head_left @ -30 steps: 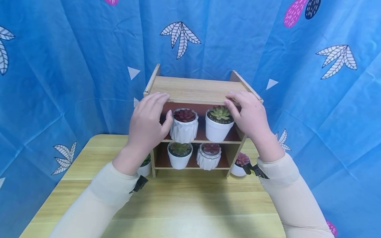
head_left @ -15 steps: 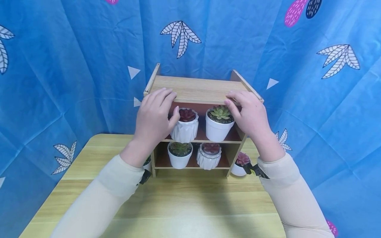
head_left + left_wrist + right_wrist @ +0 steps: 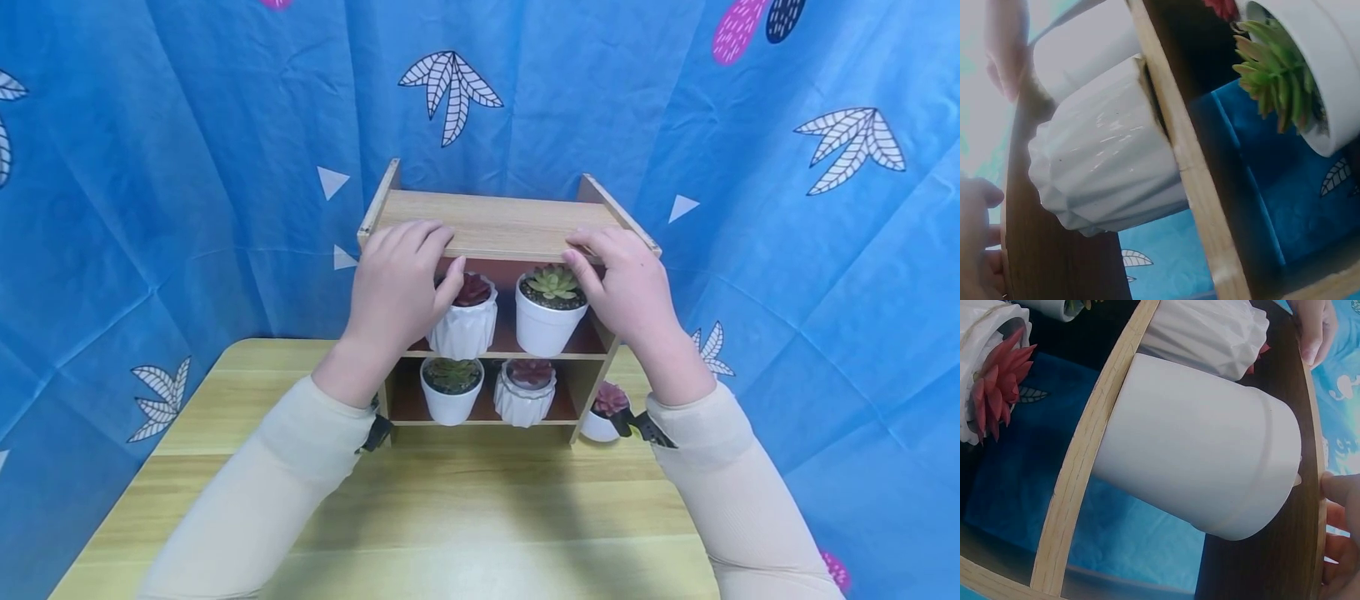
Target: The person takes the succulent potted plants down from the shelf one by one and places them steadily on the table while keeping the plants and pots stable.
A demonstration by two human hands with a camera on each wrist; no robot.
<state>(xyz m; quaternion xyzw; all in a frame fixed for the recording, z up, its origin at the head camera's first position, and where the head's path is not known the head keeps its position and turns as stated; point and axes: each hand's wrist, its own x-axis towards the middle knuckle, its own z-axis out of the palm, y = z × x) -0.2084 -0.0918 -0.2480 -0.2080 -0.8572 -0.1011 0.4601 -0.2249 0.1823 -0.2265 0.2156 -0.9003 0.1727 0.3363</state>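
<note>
A small wooden shelf unit (image 3: 510, 221) stands on the table with potted succulents on two levels. My left hand (image 3: 397, 283) lies over the left part of its top board's front edge, fingers on top, thumb extended below the edge. At the right end my right hand (image 3: 626, 279) grips the same edge, fingers on top and thumb against the front. Behind the left thumb is a ridged white pot (image 3: 1104, 150) with a dark red succulent (image 3: 472, 289), partly hidden. Beside the right thumb stands a smooth white pot (image 3: 1197, 444) with a green succulent (image 3: 553, 282).
On the lower level are a white pot with a green succulent (image 3: 453, 392) and a ridged pot with a reddish one (image 3: 525, 396). A pink succulent (image 3: 609, 400) stands right of the shelf. The wooden table (image 3: 465, 517) extends in front; a blue curtain (image 3: 225, 167) hangs behind.
My left hand has shifted rightward along the top board's edge, covering more of the red succulent's pot. The sleeve now hides the pot left of the shelf. The right hand stays in place.
</note>
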